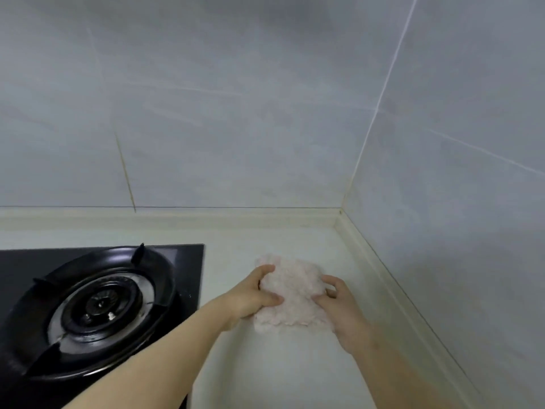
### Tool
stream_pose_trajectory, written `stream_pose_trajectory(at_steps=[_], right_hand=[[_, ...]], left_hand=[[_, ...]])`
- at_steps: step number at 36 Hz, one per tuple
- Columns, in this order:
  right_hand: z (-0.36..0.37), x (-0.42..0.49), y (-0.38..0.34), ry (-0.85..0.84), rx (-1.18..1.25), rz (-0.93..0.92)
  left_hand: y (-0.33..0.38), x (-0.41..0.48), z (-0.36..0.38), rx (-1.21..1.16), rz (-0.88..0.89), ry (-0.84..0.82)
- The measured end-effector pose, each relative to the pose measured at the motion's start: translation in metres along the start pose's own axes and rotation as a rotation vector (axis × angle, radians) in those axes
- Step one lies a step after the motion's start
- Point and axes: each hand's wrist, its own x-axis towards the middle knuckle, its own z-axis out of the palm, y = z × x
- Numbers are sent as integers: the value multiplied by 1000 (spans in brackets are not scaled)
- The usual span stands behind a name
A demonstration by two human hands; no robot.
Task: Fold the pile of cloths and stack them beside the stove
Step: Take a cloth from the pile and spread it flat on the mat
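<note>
Currently pale pink fluffy cloth folded on tabletop; left hand and right hand both pinch its sides, fingers curled.

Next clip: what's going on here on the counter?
A person has both hands on one fluffy pink cloth lying on the white countertop, just right of the black gas stove. The left hand grips the cloth's left edge with the thumb on top, and the right hand pinches its right edge. The cloth looks folded small, though the layers can't be counted. No pile or other cloths are in view.
</note>
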Motion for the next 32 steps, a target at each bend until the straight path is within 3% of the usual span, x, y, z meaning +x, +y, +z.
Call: stream_pose_trajectory(at_steps=[5, 15, 23, 27, 32], right_hand=[[-26, 51, -4, -30, -106, -50], [-58, 133, -1, 28, -336, -188], [-59, 194, -2, 33, -740, -334], [-56, 212, -6, 80, -1144, -348], [-56, 229, -8, 164, -1297, -421]], left_hand=[[12, 43, 17, 16, -45, 111], [40, 131, 50, 124, -27, 177], [45, 192, 48, 181, 49, 298], [40, 216, 47, 259, 92, 313], [34, 237, 53, 208, 125, 334]])
